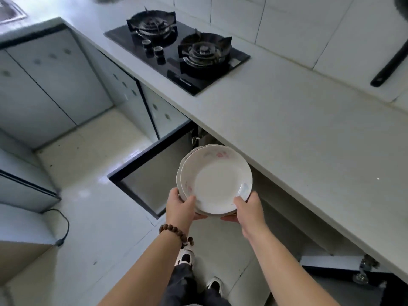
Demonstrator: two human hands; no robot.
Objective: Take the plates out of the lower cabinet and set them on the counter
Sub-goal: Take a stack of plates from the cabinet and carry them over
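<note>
Plates (pixel 215 180): stacked, at least two, white with faint floral print; held in the air in front of the open lower cabinet (pixel 276 206), below the desk edge, clear of any surface.
Left grip (pixel 180 205): closed on the near-left rim of the stack, thumb over the top plate, fingers underneath; beaded bracelet (pixel 174 231) worn at the wrist.
Right grip (pixel 245 208): closed on the near-right rim, thumb on top, fingers under the stack.
Cabinet door (pixel 154 175): swung open to the left of the stack, close beside it.
Cabinet interior: mostly hidden under the desk overhang; further plates inside could not be confirmed.
Desk (pixel 298 133): pale, bare stretch directly beyond and above the stack; gas hob (pixel 176 54) set further along to the left, dark utensil handle (pixel 388 62) near the wall to the right.
Step in hand: judged as transfer, with stack out of the cabinet and not yet set down.
Next move: lift above the desk edge, keep stack level, carry forward over the bare stretch, lower flat, then release both grips.
Caution: upper plate sat slightly offset on the lower; tilt likely to cause sliding.
</note>
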